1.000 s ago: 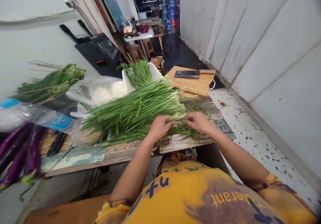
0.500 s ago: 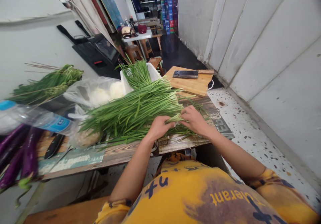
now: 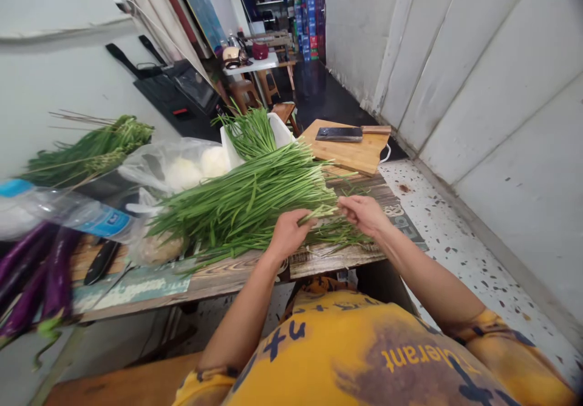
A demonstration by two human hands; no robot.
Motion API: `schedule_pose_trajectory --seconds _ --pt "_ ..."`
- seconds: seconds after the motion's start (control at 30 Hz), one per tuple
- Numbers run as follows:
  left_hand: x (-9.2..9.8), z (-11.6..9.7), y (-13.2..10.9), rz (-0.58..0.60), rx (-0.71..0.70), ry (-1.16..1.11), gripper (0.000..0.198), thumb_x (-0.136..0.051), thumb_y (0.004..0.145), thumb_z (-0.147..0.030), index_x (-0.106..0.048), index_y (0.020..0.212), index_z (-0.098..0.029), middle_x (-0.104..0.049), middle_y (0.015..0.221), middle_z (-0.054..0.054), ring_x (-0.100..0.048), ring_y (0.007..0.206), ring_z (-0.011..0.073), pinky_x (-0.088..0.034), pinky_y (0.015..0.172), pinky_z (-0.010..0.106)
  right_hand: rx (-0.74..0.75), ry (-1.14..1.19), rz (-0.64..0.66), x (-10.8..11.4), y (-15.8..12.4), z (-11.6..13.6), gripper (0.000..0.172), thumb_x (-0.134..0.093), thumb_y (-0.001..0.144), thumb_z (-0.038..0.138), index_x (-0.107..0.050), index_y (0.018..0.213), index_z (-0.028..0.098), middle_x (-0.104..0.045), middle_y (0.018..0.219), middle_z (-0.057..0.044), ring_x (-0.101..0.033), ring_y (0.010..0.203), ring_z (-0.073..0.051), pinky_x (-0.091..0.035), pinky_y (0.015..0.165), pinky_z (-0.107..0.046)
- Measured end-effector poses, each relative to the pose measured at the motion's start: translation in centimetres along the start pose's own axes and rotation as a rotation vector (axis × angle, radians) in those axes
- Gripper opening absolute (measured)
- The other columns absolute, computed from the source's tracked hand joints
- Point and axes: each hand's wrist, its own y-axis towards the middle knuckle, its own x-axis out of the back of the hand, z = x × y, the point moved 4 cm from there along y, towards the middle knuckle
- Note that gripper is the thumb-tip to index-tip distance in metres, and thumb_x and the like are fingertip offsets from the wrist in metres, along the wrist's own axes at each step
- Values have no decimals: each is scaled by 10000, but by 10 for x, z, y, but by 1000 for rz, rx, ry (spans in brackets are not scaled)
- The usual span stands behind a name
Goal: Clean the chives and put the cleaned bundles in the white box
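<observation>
A large heap of garlic chives (image 3: 246, 196) lies across the table, its pale stem ends to the right. My left hand (image 3: 290, 231) is closed around a small bunch of chives (image 3: 321, 212) at the heap's near side. At the pale tips of that bunch, my right hand (image 3: 364, 213) has its thumb and fingers pinched together. The pinched bit is very small and seems to be part of the stem ends. Loose chive scraps (image 3: 339, 233) lie on the table under both hands.
A cleaver (image 3: 339, 134) rests on a wooden cutting board (image 3: 353, 156) at the back right. Behind the heap stands a white container (image 3: 281, 130) with more chives. To the left are bagged white vegetables (image 3: 182, 172), a plastic bottle (image 3: 86, 215), eggplants (image 3: 58, 272) and a black-handled knife (image 3: 101, 263).
My right hand has shifted slightly to the right, its fingertips now at the very ends of the stems. My left hand keeps its hold in nearly the same place.
</observation>
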Motion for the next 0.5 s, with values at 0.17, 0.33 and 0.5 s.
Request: schedule_pose_trajectory --seconds 0.17,0.33,0.5 --pt "6 1 3 -37 50 -37 237 -535 806 -314 -632 659 -156 -628 663 -13 -556 664 125 -404 678 226 298 -809 -69 20 -7 15 514 -473 849 502 -525 473 155 -491 500 -16 -455 493 -112 -314 526 -249" --pt "11 5 4 -127 76 -85 233 -508 825 -339 -617 725 -160 -618 682 -11 -537 659 117 -413 668 218 631 -1247 -82 2 -13 13 227 -527 851 283 -646 996 156 -579 935 -99 -535 836 -193 -379 713 -271" --pt "14 5 3 -168 97 -46 232 -568 794 -373 -648 846 -161 -646 743 -11 -565 708 129 -427 691 224 558 -1334 -6 -8 -1 6 162 -553 847 260 -672 824 154 -588 839 -90 -532 837 -202 -372 690 -275"
